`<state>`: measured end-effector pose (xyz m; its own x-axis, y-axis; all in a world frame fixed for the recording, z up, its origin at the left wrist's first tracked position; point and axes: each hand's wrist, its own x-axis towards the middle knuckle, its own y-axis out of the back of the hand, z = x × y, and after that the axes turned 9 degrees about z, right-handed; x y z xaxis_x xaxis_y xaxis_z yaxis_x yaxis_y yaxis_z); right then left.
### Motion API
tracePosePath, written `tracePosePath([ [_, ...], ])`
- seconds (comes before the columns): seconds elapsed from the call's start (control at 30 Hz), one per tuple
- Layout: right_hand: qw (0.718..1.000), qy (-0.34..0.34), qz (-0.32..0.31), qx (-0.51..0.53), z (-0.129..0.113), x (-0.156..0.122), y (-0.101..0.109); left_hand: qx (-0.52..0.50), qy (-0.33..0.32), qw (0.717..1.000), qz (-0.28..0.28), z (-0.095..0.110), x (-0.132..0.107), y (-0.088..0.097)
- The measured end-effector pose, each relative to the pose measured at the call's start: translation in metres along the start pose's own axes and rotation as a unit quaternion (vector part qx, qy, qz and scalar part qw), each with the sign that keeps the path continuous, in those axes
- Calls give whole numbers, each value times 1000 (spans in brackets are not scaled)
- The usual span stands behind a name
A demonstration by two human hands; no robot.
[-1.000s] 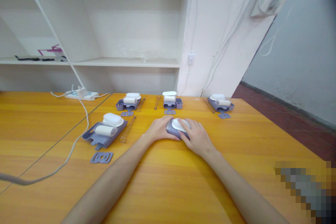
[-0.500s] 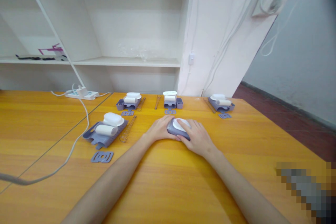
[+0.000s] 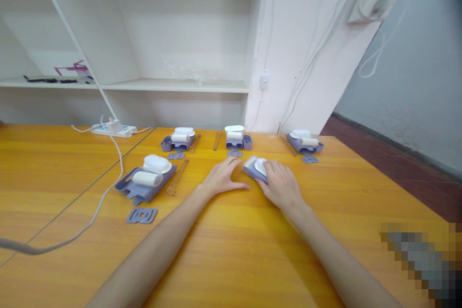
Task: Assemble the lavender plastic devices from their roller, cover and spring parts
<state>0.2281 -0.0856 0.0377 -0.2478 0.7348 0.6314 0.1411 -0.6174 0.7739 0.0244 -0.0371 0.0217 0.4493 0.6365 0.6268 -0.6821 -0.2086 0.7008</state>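
Observation:
My right hand (image 3: pixel 279 184) is closed around a small grey-purple plastic case with a white oval top (image 3: pixel 255 168), held at or just over the wooden table. Its fingers cover the right side of the case. My left hand (image 3: pixel 224 178) lies just left of it, thumb and fingers spread apart, holding nothing. Straight behind the hands stands a grey-purple holder (image 3: pixel 234 144) with a white oval piece and a white roll, and a flat slotted plate (image 3: pixel 234 154) in front of it.
Similar holder sets stand at left (image 3: pixel 144 185), back left (image 3: pixel 180 140) and back right (image 3: pixel 306 142). Wire coils (image 3: pixel 176 178) lie beside them. A power strip (image 3: pixel 113 129) and its cable (image 3: pixel 97 216) cross the left side. White shelves (image 3: pixel 176 85) rise behind.
My left hand has let go of the case and opened. The right hand has shifted slightly right, carrying the case with it.

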Motion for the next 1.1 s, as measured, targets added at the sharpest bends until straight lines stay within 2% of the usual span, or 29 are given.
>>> tracePosePath([
  [0.17, 995, -52, -12, -88, 8, 0, 8, 37, 3, 999, -21, -3, -1, -3],
  [0.37, 978, -113, -74, -159, 25, -1, 14, 59, -14, 998, -34, -6, -2, -5],
  [0.53, 963, -153, -84, -203, 41, -4, 17, 71, -15, 997, -36, -5, -2, -4],
  [0.8, 938, -230, -108, -234, 71, -5, 22, 78, -21, 996, -42, -4, -2, -3],
  [1.1, 918, -299, -131, -226, 103, -13, 19, 76, -17, 996, -44, -5, -3, -3],
])
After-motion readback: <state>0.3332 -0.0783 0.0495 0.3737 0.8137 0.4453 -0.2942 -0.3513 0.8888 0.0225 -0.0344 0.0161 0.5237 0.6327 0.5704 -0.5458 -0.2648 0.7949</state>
